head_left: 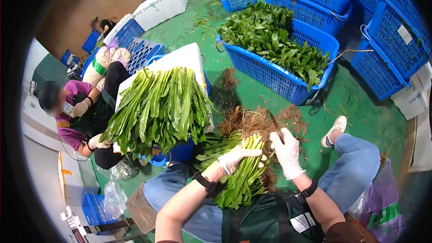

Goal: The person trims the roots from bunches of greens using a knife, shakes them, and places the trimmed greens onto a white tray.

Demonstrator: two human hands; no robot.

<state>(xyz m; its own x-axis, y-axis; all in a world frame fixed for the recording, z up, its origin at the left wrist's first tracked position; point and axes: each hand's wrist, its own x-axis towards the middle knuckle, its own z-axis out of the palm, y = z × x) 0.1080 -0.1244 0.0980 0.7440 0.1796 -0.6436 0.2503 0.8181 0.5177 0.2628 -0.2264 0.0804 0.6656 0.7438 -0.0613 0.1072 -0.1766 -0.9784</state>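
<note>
The fingers [246,152] of the left hand [231,159] curl tight round a bunch of greens [243,182] over the lap, and the right hand [288,153] grips what looks like a knife [276,125] at the bunch's roots [254,121]. Root-trimming seems in hand; the next cut calls for a stroke away from the left hand. Beyond the bunch stands a blue crate [272,75], left of the bunch a piled white box [180,56], right of it open floor [355,108].

Single head view, steeply downward, close over lap.
</note>
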